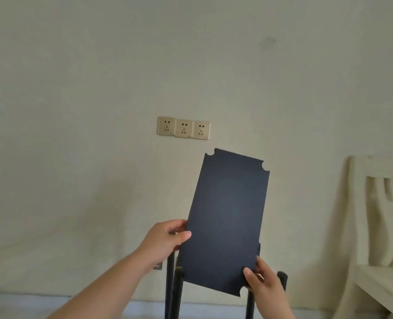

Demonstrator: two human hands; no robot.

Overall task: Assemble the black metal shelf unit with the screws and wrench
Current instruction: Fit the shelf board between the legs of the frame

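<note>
The left hand [167,238] and right hand [263,284] are pinching the black shelf board [227,217], holding it tilted above the black poles [178,293]. Next, its corner notches probably need lining up with the poles.
</note>
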